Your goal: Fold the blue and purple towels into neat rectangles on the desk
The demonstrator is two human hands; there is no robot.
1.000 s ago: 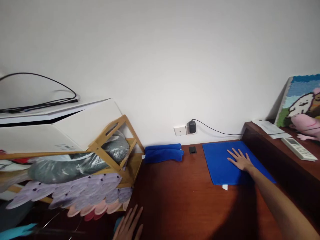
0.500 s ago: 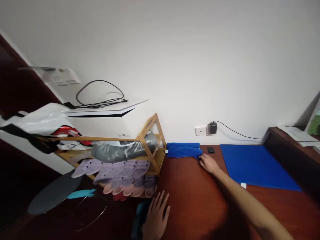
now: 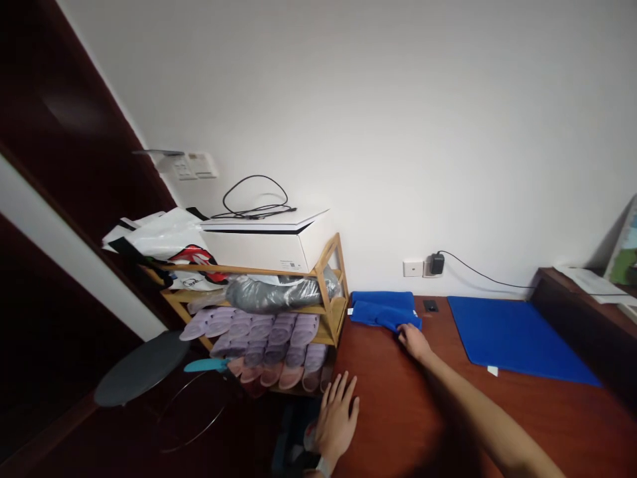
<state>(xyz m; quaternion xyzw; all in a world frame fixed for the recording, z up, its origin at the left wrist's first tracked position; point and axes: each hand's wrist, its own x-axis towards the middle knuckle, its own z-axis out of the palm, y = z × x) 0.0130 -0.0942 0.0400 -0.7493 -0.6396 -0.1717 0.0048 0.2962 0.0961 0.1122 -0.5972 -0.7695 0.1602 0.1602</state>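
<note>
A folded blue cloth [image 3: 381,309] lies at the back left of the reddish-brown desk [image 3: 388,398], against the wall. My right hand [image 3: 414,342] pinches its front right corner, fingers closed. A second blue cloth [image 3: 517,338] is spread flat on the right part of the desk, a white tag at its front edge. My left hand [image 3: 338,415] is open, fingers spread, at the desk's left edge, and holds nothing.
Left of the desk stands a wooden rack [image 3: 328,302] with slippers [image 3: 269,328], a wrapped grey bundle and a white box [image 3: 259,249] topped by a black cable. A round stool [image 3: 142,368] is further left. A black adapter [image 3: 436,263] is plugged into the wall.
The view has shifted left, so things appear further right. The folded cloth's front layer has been pulled towards me and looks more rumpled, its corner now in my right hand's fingers.
</note>
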